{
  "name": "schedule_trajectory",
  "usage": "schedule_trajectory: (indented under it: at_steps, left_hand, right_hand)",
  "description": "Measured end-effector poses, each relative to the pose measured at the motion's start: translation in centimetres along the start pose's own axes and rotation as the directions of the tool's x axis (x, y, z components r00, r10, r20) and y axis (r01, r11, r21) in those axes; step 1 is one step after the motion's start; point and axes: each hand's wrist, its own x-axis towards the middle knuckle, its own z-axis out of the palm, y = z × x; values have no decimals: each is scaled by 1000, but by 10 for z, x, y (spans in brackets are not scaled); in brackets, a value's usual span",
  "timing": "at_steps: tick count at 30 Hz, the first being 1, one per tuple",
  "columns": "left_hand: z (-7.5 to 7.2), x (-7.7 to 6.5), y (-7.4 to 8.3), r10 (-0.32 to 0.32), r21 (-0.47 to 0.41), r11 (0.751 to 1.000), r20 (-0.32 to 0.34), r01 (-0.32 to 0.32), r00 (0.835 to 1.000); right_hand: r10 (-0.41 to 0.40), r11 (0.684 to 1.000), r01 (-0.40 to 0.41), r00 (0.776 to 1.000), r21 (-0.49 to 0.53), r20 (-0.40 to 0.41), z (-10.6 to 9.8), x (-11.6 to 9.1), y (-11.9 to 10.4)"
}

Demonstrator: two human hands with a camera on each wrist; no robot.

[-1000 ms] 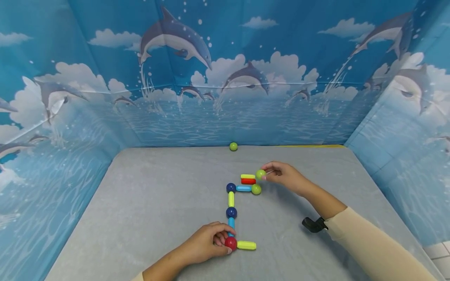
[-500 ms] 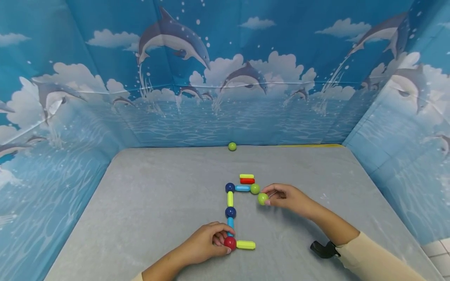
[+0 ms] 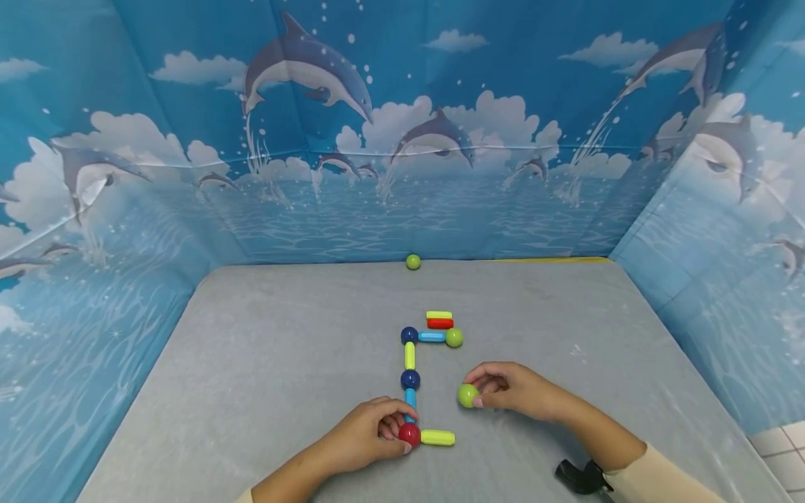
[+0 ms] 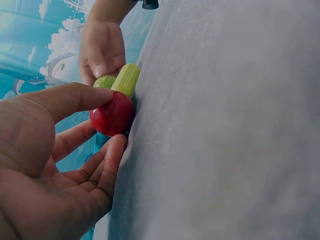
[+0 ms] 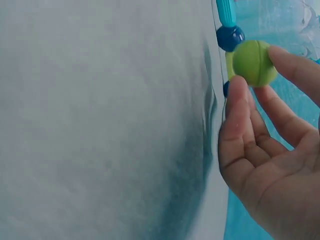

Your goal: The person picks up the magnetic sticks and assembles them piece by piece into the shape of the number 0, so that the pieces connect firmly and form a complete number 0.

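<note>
My left hand holds a red ball between thumb and fingers at the near end of a chain of balls and rods. A yellow-green rod sticks out to the right of that ball. From it a light blue rod leads away to a dark blue ball, then a yellow-green rod and another dark blue ball. There the chain turns right through a light blue rod to a green ball. My right hand pinches a separate green ball, right of the chain.
Just behind the chain's far end lie a loose red rod and a yellow-green rod. One more green ball sits at the back edge of the grey-covered table. A dolphin-print curtain surrounds the back and sides.
My right hand has carried its green ball from beside the loose rods toward me, down to the right of the chain's nearer half. The left hand stays on the red ball.
</note>
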Motion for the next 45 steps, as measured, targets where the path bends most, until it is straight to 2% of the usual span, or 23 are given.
schedule_trajectory:
  at_steps: [5, 10, 20, 35, 45]
  left_hand:
    - [1, 0, 1, 2, 0, 1000, -4, -2, 1000]
    - [1, -2, 1, 24, 11, 1000, -13, -24, 1000]
    - [1, -2, 2, 28, 9, 1000, -15, -28, 999]
    - [2, -2, 0, 43, 17, 999, -18, -43, 999]
    - [2, -1, -3, 48, 11, 999, -16, -48, 999]
  right_hand:
    - [17, 1000, -19, 996, 18, 88, 8, -8, 2]
    - [-7, 999, 3, 991, 32, 131, 16, -15, 4]
    - [22, 1000, -24, 990, 8, 142, 26, -16, 2]
    - [-38, 999, 37, 987, 6, 154, 33, -17, 2]
    - [-40, 999, 42, 983, -4, 180, 27, -14, -5]
